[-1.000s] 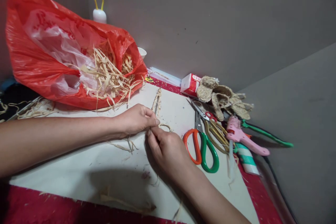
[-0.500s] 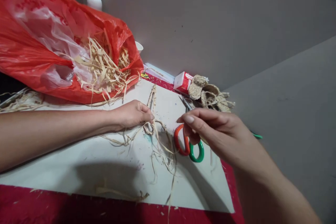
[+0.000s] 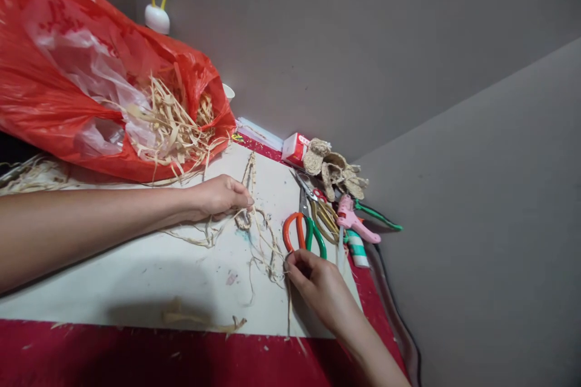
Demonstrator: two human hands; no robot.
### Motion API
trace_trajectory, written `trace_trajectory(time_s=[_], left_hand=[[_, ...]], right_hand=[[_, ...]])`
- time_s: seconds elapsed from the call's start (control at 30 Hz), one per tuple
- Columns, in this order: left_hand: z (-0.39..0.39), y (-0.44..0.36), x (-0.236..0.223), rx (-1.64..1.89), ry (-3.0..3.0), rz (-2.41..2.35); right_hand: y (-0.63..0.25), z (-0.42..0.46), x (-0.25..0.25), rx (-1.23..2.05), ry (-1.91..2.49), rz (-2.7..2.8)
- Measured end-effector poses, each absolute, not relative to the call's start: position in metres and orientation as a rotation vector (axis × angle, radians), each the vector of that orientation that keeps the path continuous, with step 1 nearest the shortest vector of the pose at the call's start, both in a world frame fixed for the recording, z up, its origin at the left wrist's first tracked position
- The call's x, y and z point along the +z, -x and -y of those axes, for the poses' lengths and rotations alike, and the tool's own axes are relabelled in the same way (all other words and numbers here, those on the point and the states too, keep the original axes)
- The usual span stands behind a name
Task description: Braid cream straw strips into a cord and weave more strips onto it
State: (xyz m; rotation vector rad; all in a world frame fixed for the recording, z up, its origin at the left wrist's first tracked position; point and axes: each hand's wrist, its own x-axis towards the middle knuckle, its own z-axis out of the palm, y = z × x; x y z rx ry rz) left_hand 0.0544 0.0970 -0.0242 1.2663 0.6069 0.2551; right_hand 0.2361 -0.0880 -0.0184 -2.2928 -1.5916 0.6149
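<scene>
My left hand (image 3: 221,196) is closed in a pinch on a thin braided raffia cord (image 3: 251,170) over the white board. One stretch of the braid lies beyond my fingertips, and a small loop curls just below them. Loose raffia strands (image 3: 273,248) trail from it toward the right. My right hand (image 3: 320,281) is closed, thumb against finger, on the end of a raffia strand. Just above that hand lie scissors (image 3: 295,233) with one orange and one green handle.
At the left, a red plastic bag (image 3: 49,109) spills raffia onto the white board (image 3: 149,290). Along the right edge are a pink glue gun (image 3: 351,217), gold-handled scissors (image 3: 321,216), rolled woven pieces (image 3: 333,169) and a red-and-white box (image 3: 295,149). Behind them rises a grey wall (image 3: 385,42).
My right hand has come down and to the left, uncovering the scissors and glue gun. It now pinches a strand. My left hand keeps its pinch on the braid; the view has shifted slightly.
</scene>
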Motion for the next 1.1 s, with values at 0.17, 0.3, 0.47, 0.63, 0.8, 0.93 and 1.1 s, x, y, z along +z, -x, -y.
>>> trace_trajectory(time_s=[0.17, 0.3, 0.47, 0.63, 0.8, 0.93, 1.1], left_hand=[[-0.099, -0.054, -0.022, 0.237, -1.230, -0.600], [-0.100, -0.053, -0.022, 0.227, -1.212, -0.597], [-0.100, -0.052, -0.024, 0.232, -1.200, -0.605], [-0.098, -0.049, -0.025, 0.273, -1.214, -0.585], [-0.097, -0.047, -0.023, 0.245, -1.257, -0.543], [-0.099, -0.047, -0.021, 0.213, -1.290, -0.519], [-0.102, -0.048, -0.020, 0.173, -1.312, -0.511]], right_hand=[[-0.236, 0.091, -0.023, 0.551, 2.332, 1.543], [-0.236, 0.092, -0.018, 0.635, 2.206, 1.334], [-0.229, 0.081, 0.001, 0.789, 1.837, 0.974], [-0.214, 0.048, 0.006, 0.887, 1.526, 0.761], [-0.210, 0.028, -0.011, 0.887, 1.458, 0.749], [-0.220, 0.028, -0.022, 0.835, 1.465, 0.741], [-0.236, 0.029, -0.025, 0.625, 1.527, 0.791]])
